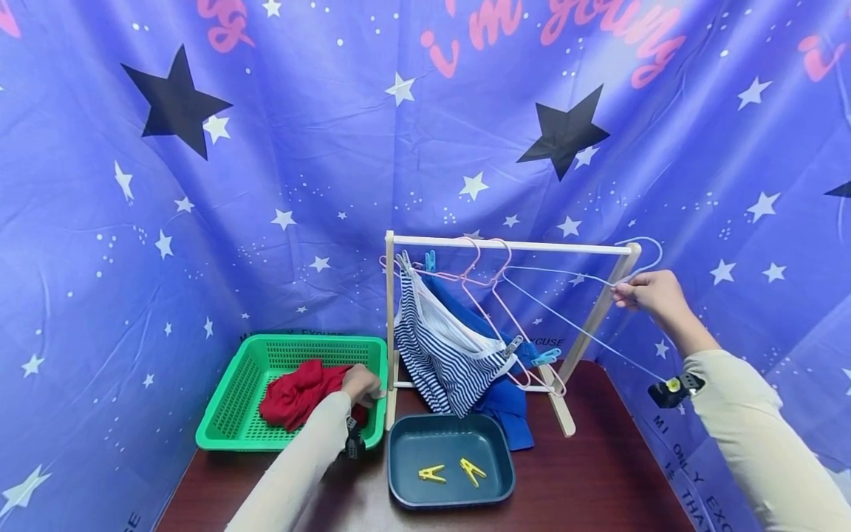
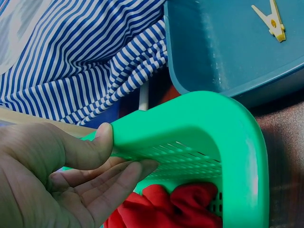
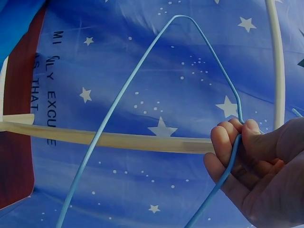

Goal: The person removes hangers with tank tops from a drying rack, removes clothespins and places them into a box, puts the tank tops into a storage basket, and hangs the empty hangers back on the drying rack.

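My right hand [image 1: 651, 295] pinches a light blue clothes hanger [image 3: 121, 97] near its hook, beside the right end of the wooden drying rack [image 1: 512, 244]. Nothing hangs on this hanger. My left hand [image 1: 361, 384] is at the right rim of the green basket [image 1: 219, 403]; in the left wrist view its thumb lies over the rim and its loosely straight fingers reach inside. A bundled red cloth [image 1: 299, 395] lies in that basket beside the hand. On the rack, pink hangers [image 1: 495, 277] carry a blue-and-white striped garment [image 1: 439, 355] and a blue garment [image 1: 515, 410], held by clothespins.
A dark blue-green tray [image 1: 399, 469] with two yellow clothespins [image 1: 432, 473] stands in front of the rack. The brown tabletop [image 1: 585, 480] extends to the right. Behind everything hangs a purple star-patterned curtain [image 1: 332, 170].
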Demonstrator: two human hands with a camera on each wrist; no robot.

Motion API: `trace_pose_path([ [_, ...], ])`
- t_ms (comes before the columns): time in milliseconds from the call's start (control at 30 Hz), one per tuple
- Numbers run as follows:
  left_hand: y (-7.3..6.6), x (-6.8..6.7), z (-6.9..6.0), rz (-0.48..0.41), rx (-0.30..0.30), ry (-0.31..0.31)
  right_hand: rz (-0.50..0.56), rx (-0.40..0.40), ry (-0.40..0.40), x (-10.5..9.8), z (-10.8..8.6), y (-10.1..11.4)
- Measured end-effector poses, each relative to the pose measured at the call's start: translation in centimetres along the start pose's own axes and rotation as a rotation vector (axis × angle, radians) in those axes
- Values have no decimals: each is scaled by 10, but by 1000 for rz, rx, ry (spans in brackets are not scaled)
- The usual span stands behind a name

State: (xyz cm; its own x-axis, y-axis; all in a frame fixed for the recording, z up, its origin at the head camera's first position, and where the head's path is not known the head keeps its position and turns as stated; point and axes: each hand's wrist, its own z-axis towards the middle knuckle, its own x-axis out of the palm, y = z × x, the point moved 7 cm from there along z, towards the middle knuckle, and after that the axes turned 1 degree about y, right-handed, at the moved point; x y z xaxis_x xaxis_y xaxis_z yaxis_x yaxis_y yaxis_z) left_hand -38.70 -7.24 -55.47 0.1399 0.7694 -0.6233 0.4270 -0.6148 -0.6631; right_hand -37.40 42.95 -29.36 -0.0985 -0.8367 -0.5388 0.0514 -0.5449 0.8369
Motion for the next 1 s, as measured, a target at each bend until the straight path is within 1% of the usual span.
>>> trace_pose_path([
  [200, 2, 0, -1, 7, 2, 2, 14, 26, 16, 6, 4, -4],
  [367, 4, 1, -2, 14, 0, 5, 22, 40, 15, 9, 7, -8],
  [600, 5, 1, -4, 40, -6, 2, 6, 68, 30, 14, 11, -10],
  [733, 5, 1, -3, 28, -12, 0, 15, 112, 49, 16, 13, -10],
  [867, 6, 1, -1, 7, -16, -2, -17, 167, 73, 17, 17, -11],
  [933, 5, 1, 0, 8, -16, -2, -23, 193, 87, 17, 19, -11],
  [1000, 5, 0, 1, 23, -22, -2, -6, 218, 97, 18, 21, -12],
])
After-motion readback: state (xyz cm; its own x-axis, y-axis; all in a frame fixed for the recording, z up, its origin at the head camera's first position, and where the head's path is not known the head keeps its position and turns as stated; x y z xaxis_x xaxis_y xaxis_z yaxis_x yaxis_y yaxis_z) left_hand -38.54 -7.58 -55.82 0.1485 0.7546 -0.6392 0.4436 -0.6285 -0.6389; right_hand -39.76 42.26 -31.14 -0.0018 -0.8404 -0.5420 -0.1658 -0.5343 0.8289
